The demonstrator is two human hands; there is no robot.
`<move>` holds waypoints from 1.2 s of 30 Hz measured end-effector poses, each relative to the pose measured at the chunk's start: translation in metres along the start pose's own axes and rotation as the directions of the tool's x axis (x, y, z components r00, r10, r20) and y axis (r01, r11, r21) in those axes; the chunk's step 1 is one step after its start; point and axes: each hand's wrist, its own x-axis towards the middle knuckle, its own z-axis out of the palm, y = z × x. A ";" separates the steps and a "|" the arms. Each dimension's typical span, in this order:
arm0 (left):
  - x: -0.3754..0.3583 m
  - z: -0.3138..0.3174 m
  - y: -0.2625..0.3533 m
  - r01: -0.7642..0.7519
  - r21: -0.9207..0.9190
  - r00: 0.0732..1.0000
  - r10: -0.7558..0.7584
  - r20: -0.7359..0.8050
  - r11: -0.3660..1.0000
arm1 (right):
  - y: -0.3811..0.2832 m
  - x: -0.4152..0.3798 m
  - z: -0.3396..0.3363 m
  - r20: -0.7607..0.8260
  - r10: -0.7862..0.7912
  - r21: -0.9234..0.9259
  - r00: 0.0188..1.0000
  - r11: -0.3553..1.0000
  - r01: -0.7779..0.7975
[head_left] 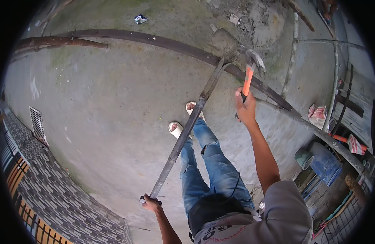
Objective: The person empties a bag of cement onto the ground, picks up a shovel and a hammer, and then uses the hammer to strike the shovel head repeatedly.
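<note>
My right hand [246,106] is wrapped round the orange-and-black handle of a claw hammer [248,79]. The hammer's metal head is up beside the shovel's blade end and overlaps a long dark bar [155,38] in this view. A worn shovel [183,136] slants across the middle, its shaft passing in front of my feet. My left hand [151,204] grips the dark crosspiece at the shovel's near end. The dirt-caked blade [225,42] lies at the far end, by the dark bar.
Loose rubble [258,24] lies beyond the bar. On the right are a long pole [317,132], a blue container [324,162], a green bucket [303,157] and a red-and-white sack [317,116]. A tiled wall [65,191] and a floor grate [38,126] are at left.
</note>
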 end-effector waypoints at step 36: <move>0.029 0.023 0.001 -0.100 0.088 0.994 0.104 -0.044 0.991 | 0.059 0.067 -0.008 0.245 -0.046 -0.640 0.968 0.742 0.197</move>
